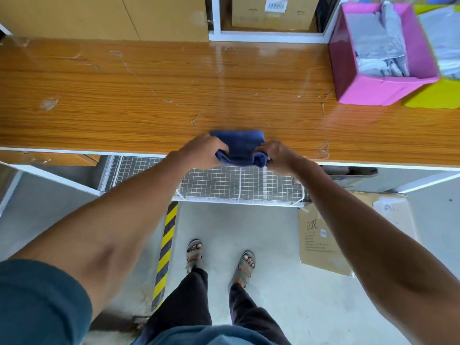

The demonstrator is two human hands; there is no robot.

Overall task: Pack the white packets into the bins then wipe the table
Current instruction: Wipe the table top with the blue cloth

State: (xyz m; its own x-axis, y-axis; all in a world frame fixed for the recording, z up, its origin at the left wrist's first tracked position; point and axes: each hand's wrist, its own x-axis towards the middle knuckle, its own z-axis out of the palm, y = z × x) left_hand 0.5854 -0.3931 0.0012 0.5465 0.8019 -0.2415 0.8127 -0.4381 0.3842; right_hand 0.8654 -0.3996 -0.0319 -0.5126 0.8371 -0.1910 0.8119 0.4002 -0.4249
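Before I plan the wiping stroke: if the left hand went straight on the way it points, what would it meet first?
The left hand grips the blue cloth at the table's near edge. Straight ahead lies only bare wooden table, then probably the cardboard boxes behind it; depth is unclear.

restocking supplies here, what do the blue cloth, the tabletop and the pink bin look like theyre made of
Blue cloth: soft woven fabric, folds and bunches under both hands.
Tabletop: glossy wood-grain laminate, probably; it reflects light and shows pale scratches.
Pink bin: seemingly fabric-covered board, with flat matte walls and creased edges.

"boAt" on the floor carton [321, 242]; unreadable barcode label [275, 5] on shelf box.
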